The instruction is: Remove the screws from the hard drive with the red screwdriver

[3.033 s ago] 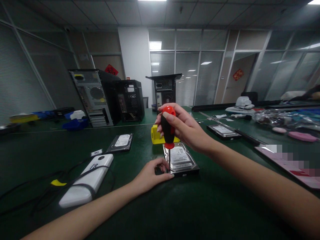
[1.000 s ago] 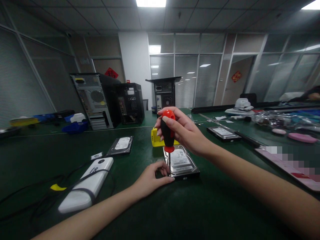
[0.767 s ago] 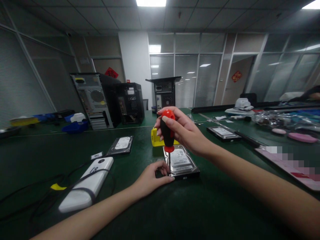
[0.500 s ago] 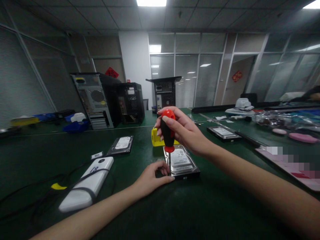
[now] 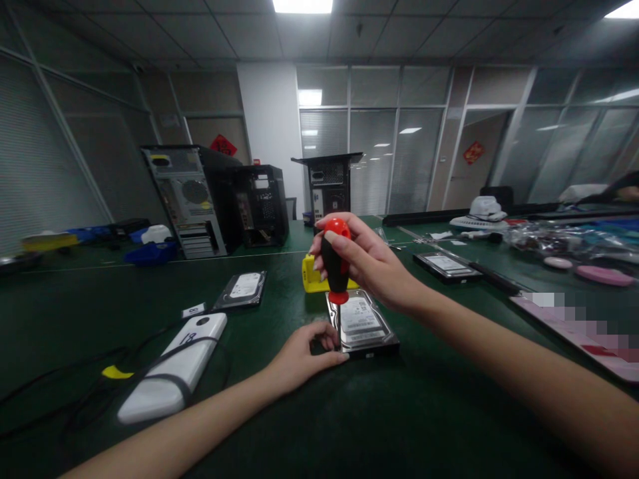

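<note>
A hard drive (image 5: 363, 319) lies label up on the green table in front of me. My left hand (image 5: 312, 349) grips its near left corner, thumb along the front edge and fingers curled at the side. In my right hand (image 5: 367, 256) is a red and black screwdriver (image 5: 335, 266), held upright with fingers wrapped round the handle. Its shaft points down to the drive's near left corner; the tip is partly hidden by my left fingers. Just behind the drive sits a yellow plastic piece (image 5: 313, 278), partly covered by my right hand.
Left of me are a white device (image 5: 174, 369) wound with black cable and a second hard drive (image 5: 242, 291). To the right lie another hard drive (image 5: 446, 266) and a pink board (image 5: 574, 336). Computer cases (image 5: 184, 199) stand at the back, beside a blue tray (image 5: 150, 253).
Almost nothing differs. Both hands, the screwdriver and the hard drive stay in the same places, with at most a tiny shift of the right fingers.
</note>
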